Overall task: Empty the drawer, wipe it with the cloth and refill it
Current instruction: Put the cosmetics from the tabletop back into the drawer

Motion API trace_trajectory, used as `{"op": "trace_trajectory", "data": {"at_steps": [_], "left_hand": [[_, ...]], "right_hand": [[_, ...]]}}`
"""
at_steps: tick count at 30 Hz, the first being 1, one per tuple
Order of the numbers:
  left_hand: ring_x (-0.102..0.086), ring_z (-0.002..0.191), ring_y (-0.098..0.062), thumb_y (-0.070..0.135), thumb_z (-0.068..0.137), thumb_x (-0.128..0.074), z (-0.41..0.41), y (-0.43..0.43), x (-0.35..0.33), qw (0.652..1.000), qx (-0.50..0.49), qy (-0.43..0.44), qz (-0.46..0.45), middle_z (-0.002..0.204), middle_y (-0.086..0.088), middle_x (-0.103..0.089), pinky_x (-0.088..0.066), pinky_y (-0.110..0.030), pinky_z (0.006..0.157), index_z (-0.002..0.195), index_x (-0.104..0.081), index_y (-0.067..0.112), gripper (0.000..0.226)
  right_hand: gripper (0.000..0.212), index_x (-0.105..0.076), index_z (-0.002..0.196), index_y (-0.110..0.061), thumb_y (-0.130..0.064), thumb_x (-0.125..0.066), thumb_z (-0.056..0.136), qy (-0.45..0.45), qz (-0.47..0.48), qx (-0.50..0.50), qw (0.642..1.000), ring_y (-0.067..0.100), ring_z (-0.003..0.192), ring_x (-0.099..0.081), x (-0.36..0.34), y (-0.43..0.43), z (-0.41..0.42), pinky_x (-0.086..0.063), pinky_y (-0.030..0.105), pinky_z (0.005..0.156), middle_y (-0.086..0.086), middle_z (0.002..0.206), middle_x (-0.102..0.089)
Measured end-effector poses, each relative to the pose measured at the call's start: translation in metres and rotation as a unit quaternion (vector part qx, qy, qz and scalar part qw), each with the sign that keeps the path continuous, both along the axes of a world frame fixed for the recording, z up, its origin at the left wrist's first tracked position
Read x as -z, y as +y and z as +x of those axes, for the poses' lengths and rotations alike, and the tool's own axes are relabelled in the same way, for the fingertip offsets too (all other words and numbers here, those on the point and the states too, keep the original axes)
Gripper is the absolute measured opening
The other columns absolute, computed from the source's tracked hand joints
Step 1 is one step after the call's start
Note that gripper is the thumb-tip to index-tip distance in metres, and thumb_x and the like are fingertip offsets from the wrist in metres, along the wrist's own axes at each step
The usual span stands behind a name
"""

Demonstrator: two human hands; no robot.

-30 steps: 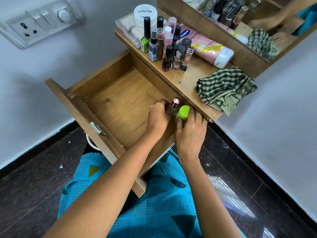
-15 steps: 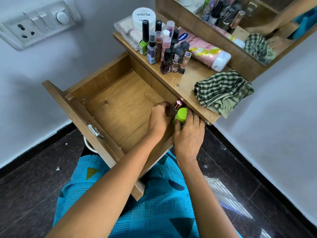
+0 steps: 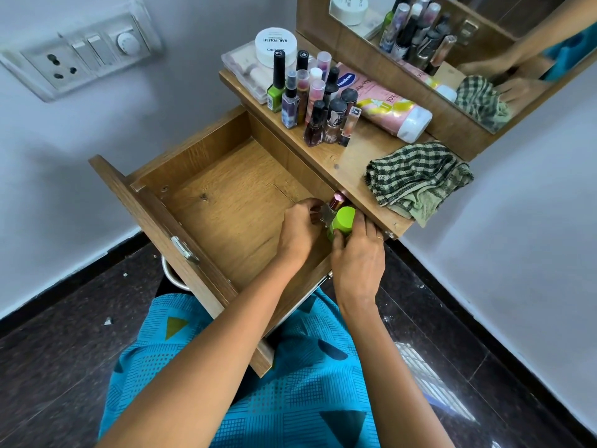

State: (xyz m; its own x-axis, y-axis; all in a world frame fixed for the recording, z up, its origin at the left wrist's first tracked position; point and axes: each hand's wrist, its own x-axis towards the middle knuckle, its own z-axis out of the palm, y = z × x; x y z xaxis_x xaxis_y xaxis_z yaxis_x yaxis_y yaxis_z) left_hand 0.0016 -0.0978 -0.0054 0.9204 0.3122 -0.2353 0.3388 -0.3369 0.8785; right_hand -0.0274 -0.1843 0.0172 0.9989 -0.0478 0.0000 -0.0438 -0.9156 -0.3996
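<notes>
The wooden drawer (image 3: 226, 202) is pulled out, its floor bare apart from the far right corner. There my left hand (image 3: 298, 227) holds a small glass bottle with a pink metallic cap (image 3: 336, 202). Right beside it my right hand (image 3: 358, 250) grips a green bottle (image 3: 342, 219). Both bottles sit low in the drawer's corner, just under the shelf edge. The green checked cloth (image 3: 416, 179) lies crumpled on the wooden shelf (image 3: 361, 156) to the right, untouched.
Several nail polish bottles (image 3: 316, 101) stand in a cluster on the shelf, with a pink lotion bottle (image 3: 387, 105) lying behind them and a white jar (image 3: 275, 46) on a clear case. A mirror (image 3: 452, 43) backs the shelf. A switchboard (image 3: 80, 56) is on the left wall.
Both hands stay in the drawer's far right corner with the two bottles, which sit slightly lower and closer under the shelf edge. My view has shifted a little.
</notes>
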Motion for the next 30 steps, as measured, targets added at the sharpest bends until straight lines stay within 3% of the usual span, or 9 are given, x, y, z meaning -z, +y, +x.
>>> {"op": "trace_trajectory", "data": {"at_steps": [4, 7, 10, 13, 17, 20, 25, 30], "left_hand": [[-0.062, 0.089, -0.017, -0.015, 0.077, -0.052, -0.002, 0.004, -0.011, 0.999, -0.039, -0.015, 0.017, 0.1, -0.011, -0.067, -0.044, -0.013, 0.073, 0.107, -0.064, 0.0, 0.035], [-0.058, 0.085, -0.009, -0.01, 0.081, -0.055, -0.003, 0.007, -0.034, 0.995, -0.077, -0.059, 0.0, 0.093, 0.0, -0.062, -0.047, -0.008, 0.075, 0.104, -0.064, 0.004, 0.028], [-0.057, 0.081, -0.004, -0.007, 0.082, -0.058, 0.005, 0.015, -0.059, 0.985, -0.102, -0.136, -0.015, 0.091, 0.002, -0.061, -0.048, -0.007, 0.078, 0.101, -0.063, 0.005, 0.023], [-0.057, 0.083, -0.006, -0.008, 0.08, -0.058, 0.018, 0.022, -0.078, 0.972, -0.116, -0.205, 0.013, 0.096, -0.003, -0.062, -0.047, -0.008, 0.077, 0.102, -0.062, 0.004, 0.026], [-0.058, 0.094, -0.009, -0.006, 0.078, -0.062, 0.037, 0.029, -0.093, 0.963, -0.109, -0.237, 0.069, 0.108, -0.009, -0.061, -0.048, -0.017, 0.09, 0.11, -0.061, 0.004, 0.034], [-0.058, 0.105, -0.018, -0.001, 0.079, -0.065, 0.048, 0.032, -0.096, 0.962, -0.084, -0.224, 0.128, 0.115, -0.008, -0.059, -0.047, -0.032, 0.096, 0.116, -0.06, 0.008, 0.039], [-0.056, 0.109, -0.017, 0.004, 0.082, -0.063, 0.054, 0.032, -0.094, 0.957, -0.075, -0.218, 0.178, 0.116, -0.007, -0.061, -0.037, -0.02, 0.095, 0.116, -0.061, 0.009, 0.035], [-0.058, 0.105, -0.016, 0.004, 0.082, -0.062, 0.055, 0.031, -0.093, 0.956, -0.083, -0.227, 0.169, 0.113, -0.007, -0.063, -0.04, -0.02, 0.093, 0.111, -0.062, 0.008, 0.03]], "right_hand": [[0.044, -0.04, 0.136, -0.009, -0.019, -0.048, 0.095, 0.035, 0.01, -0.013, 0.999, 0.029, 0.115, -0.055, -0.029, -0.003, -0.005, -0.045, 0.038, 0.094, 0.011, 0.13, -0.054], [0.034, -0.053, 0.127, -0.014, -0.019, -0.05, 0.094, 0.009, 0.028, -0.021, 0.999, 0.028, 0.101, -0.062, -0.051, -0.001, -0.004, -0.049, 0.035, 0.082, 0.009, 0.117, -0.063], [0.028, -0.061, 0.117, -0.01, -0.01, -0.055, 0.09, -0.047, 0.13, -0.055, 0.989, 0.025, 0.096, -0.065, -0.063, 0.006, 0.011, -0.053, 0.041, 0.085, 0.009, 0.112, -0.066], [0.024, -0.065, 0.109, -0.006, -0.004, -0.057, 0.086, -0.095, 0.163, -0.092, 0.978, 0.024, 0.097, -0.062, -0.071, 0.014, 0.041, -0.05, 0.038, 0.087, 0.008, 0.109, -0.066], [0.026, -0.066, 0.108, -0.005, -0.002, -0.058, 0.083, -0.156, 0.113, -0.128, 0.973, 0.027, 0.104, -0.055, -0.082, 0.022, 0.083, -0.035, 0.027, 0.091, 0.01, 0.11, -0.064], [0.036, -0.059, 0.121, -0.011, -0.008, -0.057, 0.085, -0.156, 0.049, -0.155, 0.974, 0.027, 0.115, -0.046, -0.089, 0.024, 0.099, -0.029, 0.033, 0.096, 0.007, 0.122, -0.058], [0.04, -0.053, 0.128, -0.018, -0.015, -0.054, 0.088, -0.153, -0.039, -0.182, 0.971, 0.024, 0.123, -0.038, -0.087, 0.025, 0.113, -0.021, 0.038, 0.099, -0.001, 0.132, -0.052], [0.035, -0.061, 0.119, -0.016, -0.011, -0.058, 0.084, -0.192, -0.041, -0.182, 0.964, 0.027, 0.115, -0.045, -0.081, 0.026, 0.118, -0.014, 0.034, 0.088, 0.001, 0.123, -0.059]]}}
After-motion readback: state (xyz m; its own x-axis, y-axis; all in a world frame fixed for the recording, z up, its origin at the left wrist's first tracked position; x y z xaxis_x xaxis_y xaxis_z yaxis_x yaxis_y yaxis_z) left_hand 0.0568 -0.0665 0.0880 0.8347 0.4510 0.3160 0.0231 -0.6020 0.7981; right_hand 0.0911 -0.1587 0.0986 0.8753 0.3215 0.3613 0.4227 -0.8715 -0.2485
